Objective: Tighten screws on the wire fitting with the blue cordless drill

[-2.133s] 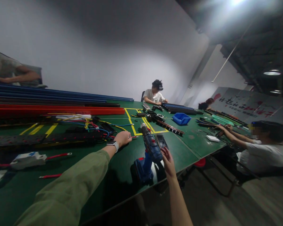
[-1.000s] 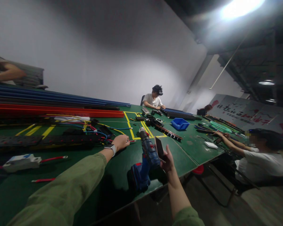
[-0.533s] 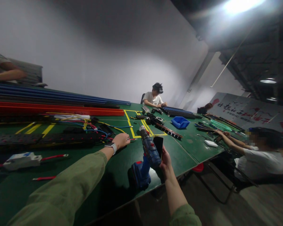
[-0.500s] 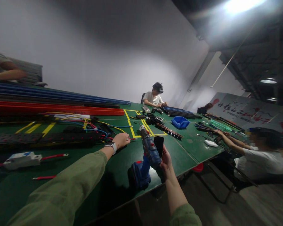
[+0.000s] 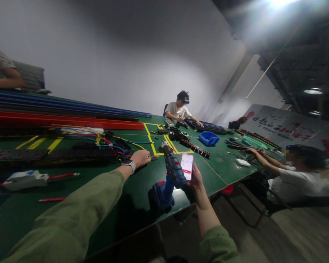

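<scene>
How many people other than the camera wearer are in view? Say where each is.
4: left-edge person, partly cut off; middle person, across the table; far person, at the back right; near-right person. Others may be hidden.

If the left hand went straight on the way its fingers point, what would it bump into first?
Probably the blue drill, just past the red cable end poking out of the left hand. Depth is unclear, so it might pass below the drill's nose.
</scene>
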Demonstrator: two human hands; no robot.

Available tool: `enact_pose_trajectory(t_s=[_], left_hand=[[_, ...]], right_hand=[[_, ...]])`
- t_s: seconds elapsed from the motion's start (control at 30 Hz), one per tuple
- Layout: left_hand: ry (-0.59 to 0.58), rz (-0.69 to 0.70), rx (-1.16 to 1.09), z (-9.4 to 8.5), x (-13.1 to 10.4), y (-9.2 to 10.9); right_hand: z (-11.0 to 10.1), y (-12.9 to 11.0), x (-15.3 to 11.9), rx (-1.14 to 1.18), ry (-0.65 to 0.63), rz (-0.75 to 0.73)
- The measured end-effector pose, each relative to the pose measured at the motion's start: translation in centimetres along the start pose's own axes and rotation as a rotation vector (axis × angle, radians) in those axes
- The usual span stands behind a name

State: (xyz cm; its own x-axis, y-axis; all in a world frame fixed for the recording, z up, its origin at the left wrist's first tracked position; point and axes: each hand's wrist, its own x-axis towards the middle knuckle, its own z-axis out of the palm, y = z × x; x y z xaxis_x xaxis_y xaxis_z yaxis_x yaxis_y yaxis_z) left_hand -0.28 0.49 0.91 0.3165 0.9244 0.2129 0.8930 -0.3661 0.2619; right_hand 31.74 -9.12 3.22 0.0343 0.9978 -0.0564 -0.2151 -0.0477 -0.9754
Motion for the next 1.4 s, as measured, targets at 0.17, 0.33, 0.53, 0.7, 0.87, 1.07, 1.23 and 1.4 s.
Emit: enact_pose_trajectory(t_s=[0.17, 0.33, 0.53, 0.7, 0.87, 1.07, 1.23, 1.4], left_hand=[[-0.001, 0.005, 0.007, -0.1, -0.1, 0.1], [-0.013, -0.018, -0.011, -0.2, -0.1, 0.1], [0.002, 0.012, 0.017, 0.1, 0.0, -0.1], [0.002, 0.014, 0.022, 0.3, 0.1, -0.3], [0.004, 0.013, 0.005, 0.4, 0.2, -0.3], [0.01, 0.03, 0.034, 0.4, 0.1, -0.3], [0.021, 0.032, 0.031, 0.3, 0.0, -0.3], [0.012, 0.032, 0.033, 0.2, 0.0, -0.2]], right_hand=[[-0.9, -0.1, 0.9, -0.016, 0.016, 0.116], [-2.1, 0.2, 2.1, -0.145, 0.129, 0.062], [-4.0, 0.1, 3.3, -0.675, 0.374, -0.003], [-5.0, -0.3, 4.1, -0.919, 0.363, -0.003], [-5.7, 0.0, 3.9, -0.913, 0.322, -0.008], [-6.7, 0.7, 3.6, -0.84, 0.307, -0.009], [-7.9, 1.1, 3.8, -0.773, 0.305, -0.007], [-9.4, 1.7, 3.4, -0.678, 0.248, 0.005]])
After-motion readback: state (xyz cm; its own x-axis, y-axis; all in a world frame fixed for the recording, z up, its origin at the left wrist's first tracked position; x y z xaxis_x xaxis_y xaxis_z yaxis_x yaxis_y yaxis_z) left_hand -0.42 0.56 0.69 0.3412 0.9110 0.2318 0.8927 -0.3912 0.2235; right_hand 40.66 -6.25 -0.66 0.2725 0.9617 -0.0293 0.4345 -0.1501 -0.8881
